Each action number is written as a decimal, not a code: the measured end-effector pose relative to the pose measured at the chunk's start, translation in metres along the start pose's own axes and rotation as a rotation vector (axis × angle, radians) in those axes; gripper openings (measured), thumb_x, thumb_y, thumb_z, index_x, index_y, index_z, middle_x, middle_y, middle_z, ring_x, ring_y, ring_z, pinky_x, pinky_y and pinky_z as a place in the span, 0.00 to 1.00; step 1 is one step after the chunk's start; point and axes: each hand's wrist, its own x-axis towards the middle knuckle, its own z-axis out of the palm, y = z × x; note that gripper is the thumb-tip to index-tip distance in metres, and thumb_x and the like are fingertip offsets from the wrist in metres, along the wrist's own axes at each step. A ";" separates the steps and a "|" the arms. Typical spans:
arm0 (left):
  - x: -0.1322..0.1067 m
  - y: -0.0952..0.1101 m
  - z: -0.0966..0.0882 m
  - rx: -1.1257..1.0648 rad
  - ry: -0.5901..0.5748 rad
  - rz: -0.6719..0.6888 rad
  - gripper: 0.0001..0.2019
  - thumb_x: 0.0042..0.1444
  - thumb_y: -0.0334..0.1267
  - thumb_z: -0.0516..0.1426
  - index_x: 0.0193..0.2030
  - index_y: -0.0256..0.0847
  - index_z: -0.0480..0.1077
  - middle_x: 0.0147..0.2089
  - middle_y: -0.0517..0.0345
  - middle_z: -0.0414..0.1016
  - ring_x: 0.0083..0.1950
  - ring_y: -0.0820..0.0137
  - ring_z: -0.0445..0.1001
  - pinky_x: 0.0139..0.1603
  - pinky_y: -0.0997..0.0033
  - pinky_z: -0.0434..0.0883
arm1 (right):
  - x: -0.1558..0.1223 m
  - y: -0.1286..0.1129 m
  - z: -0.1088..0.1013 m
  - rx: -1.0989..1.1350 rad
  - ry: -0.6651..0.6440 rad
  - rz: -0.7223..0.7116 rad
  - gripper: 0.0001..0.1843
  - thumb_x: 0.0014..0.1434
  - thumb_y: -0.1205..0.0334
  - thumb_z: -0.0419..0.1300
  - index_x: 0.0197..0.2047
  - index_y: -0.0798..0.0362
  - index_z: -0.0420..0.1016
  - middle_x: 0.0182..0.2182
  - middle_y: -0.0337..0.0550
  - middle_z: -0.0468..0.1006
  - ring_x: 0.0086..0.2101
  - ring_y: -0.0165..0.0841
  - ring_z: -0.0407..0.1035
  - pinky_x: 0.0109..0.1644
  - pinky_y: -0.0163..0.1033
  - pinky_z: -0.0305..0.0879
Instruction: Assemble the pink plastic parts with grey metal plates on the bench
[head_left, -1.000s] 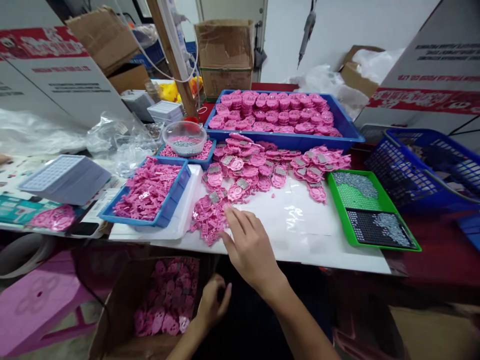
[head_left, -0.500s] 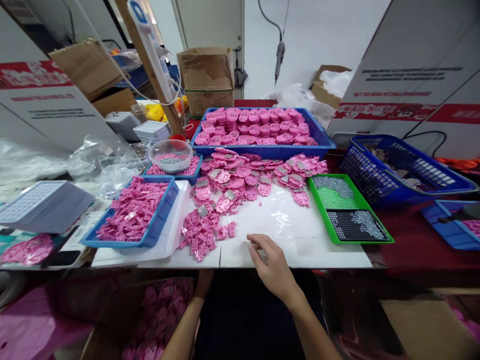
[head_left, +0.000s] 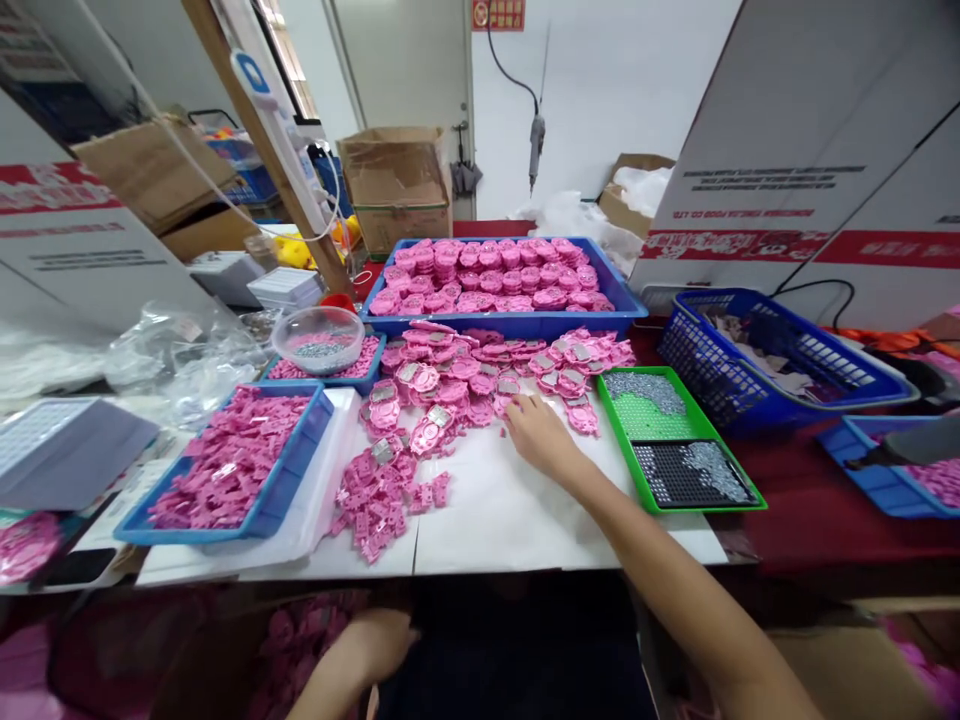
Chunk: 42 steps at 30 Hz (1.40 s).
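My right hand [head_left: 538,437] reaches forward over the white sheet [head_left: 517,510] and rests at the near edge of a spread of round pink parts with grey inserts [head_left: 480,372]; its fingertips touch one of them, and the fingers lie fairly flat. A heap of small pink pieces [head_left: 379,490] sits left of the hand. My left hand [head_left: 375,645] is low under the table edge above a cardboard box of pink parts [head_left: 292,640]; its fingers are hidden.
A large blue tray of stacked pink discs [head_left: 495,275] stands at the back. A blue tray of pink pieces [head_left: 232,465] is at left, a clear bowl [head_left: 319,338] behind it. A green tray of small metal bits [head_left: 679,440] and a blue basket [head_left: 772,355] lie right.
My right hand moved from the pink heap at the front, back to the table edge, then forward to the round pink parts. The view tilted upward.
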 end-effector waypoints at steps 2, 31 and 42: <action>-0.027 0.035 -0.035 -0.067 -0.330 0.181 0.23 0.61 0.47 0.56 0.61 0.45 0.76 0.62 0.45 0.78 0.64 0.49 0.75 0.67 0.50 0.68 | -0.004 0.000 0.009 0.039 0.062 -0.009 0.13 0.71 0.66 0.50 0.50 0.59 0.75 0.52 0.61 0.75 0.50 0.48 0.69 0.56 0.53 0.67; 0.082 0.128 -0.179 -0.155 0.866 0.785 0.06 0.66 0.37 0.56 0.44 0.39 0.73 0.36 0.57 0.78 0.35 0.70 0.76 0.39 0.71 0.72 | 0.002 0.021 0.004 0.565 0.148 -0.133 0.11 0.68 0.57 0.60 0.48 0.53 0.78 0.40 0.48 0.78 0.40 0.36 0.70 0.43 0.40 0.64; 0.047 0.144 -0.153 -0.856 0.516 0.713 0.13 0.65 0.45 0.57 0.52 0.42 0.69 0.37 0.59 0.75 0.31 0.73 0.73 0.31 0.76 0.71 | 0.011 0.007 0.015 0.625 0.182 -0.057 0.12 0.70 0.61 0.52 0.41 0.55 0.75 0.38 0.49 0.79 0.38 0.36 0.70 0.45 0.41 0.63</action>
